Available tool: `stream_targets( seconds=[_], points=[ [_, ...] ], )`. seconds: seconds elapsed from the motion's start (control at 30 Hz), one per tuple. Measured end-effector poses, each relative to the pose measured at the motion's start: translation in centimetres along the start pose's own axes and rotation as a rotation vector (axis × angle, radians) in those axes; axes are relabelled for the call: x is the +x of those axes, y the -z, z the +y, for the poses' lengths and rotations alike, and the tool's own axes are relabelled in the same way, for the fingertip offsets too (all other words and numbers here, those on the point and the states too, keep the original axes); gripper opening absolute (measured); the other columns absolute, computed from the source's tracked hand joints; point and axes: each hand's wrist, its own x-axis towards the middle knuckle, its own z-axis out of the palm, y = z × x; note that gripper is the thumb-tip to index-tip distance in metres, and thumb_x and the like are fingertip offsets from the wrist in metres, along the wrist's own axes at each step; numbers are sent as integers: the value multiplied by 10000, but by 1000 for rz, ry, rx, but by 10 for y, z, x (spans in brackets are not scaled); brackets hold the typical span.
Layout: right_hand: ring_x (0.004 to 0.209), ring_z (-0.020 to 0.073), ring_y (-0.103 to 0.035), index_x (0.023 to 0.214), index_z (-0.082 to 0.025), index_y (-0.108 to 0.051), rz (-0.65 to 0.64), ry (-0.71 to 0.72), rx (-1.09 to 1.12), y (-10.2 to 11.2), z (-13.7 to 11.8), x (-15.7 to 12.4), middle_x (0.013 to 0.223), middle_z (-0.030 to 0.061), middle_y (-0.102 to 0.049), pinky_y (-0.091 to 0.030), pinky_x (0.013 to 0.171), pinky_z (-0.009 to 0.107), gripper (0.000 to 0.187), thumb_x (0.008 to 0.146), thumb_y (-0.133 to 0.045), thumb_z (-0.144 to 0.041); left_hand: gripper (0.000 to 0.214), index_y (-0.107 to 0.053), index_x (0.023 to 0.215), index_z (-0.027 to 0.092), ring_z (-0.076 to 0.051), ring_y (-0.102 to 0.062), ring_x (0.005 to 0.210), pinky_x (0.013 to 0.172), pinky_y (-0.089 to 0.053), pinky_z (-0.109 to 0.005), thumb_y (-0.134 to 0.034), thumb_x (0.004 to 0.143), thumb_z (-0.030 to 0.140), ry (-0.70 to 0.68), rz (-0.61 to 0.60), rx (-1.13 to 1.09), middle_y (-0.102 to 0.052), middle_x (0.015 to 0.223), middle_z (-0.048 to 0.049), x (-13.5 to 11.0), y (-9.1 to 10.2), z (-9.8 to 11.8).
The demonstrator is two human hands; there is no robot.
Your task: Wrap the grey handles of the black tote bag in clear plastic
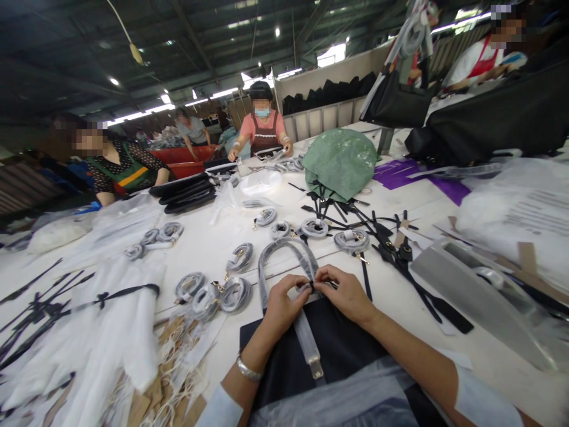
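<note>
A black bag (338,350) lies on the white table (213,249) right in front of me, its grey plastic-wrapped handle (284,252) arching away from me. My left hand (282,302) pinches the handle near its right base, fingers closed. My right hand (344,293) meets it from the right, fingers pinched on the same spot where a small dark piece sits. A wrapped strap (309,341) runs down over the bag between my wrists.
Several coiled wrapped straps (208,293) lie left and beyond. Black ties and tags (391,243) spread to the right, near a green plastic bag (340,160). White dust bags (111,320) and paper tags (173,379) sit at left. Other people work across the table.
</note>
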Motion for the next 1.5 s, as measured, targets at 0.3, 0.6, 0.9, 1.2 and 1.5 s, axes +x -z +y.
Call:
stream_targets(
  seconds=[0.3, 0.6, 0.9, 1.2, 1.5],
  points=[
    [812, 220, -583, 838, -221, -589, 80, 197, -425, 0, -11, -3, 809, 27, -634, -425, 762, 345, 154, 884, -652, -354, 204, -671, 905, 228, -215, -649, 892, 837, -445, -337, -655, 739, 111, -50, 19, 267, -727, 923, -16, -4, -3, 4],
    [767, 182, -573, 921, -244, -603, 116, 86, -344, 2, -6, -4, 804, -20, -625, -405, 714, 310, 48, 913, -641, -272, 104, -605, 858, 196, -158, -573, 763, 725, -406, -274, -576, 796, 118, -60, 16, 283, -629, 792, 3, -4, -4, 15],
    [719, 174, -563, 865, -206, -578, 139, 171, -333, -5, -10, -9, 772, -10, -594, -422, 681, 282, 194, 830, -753, -282, 218, -607, 842, 146, -127, -587, 657, 629, -444, -221, -688, 760, 332, 414, 116, -341, -638, 720, -3, 6, -6, 6],
    [701, 163, -607, 894, -228, -680, 10, 114, -355, -13, -10, -12, 804, -11, -691, -431, 693, 274, 75, 863, -642, -171, 254, -609, 840, 140, -120, -617, 695, 666, -477, -209, -741, 729, 326, 410, 89, -496, -661, 760, -18, 6, -8, 4],
    [616, 138, -590, 739, -239, -637, 121, -161, -417, -4, -14, -8, 659, -54, -647, -382, 573, 247, 23, 743, -655, -224, 148, -600, 827, 146, -103, -541, 614, 576, -417, -196, -667, 751, 255, 349, 13, -373, -602, 702, 9, 5, -3, 8]
  ],
)
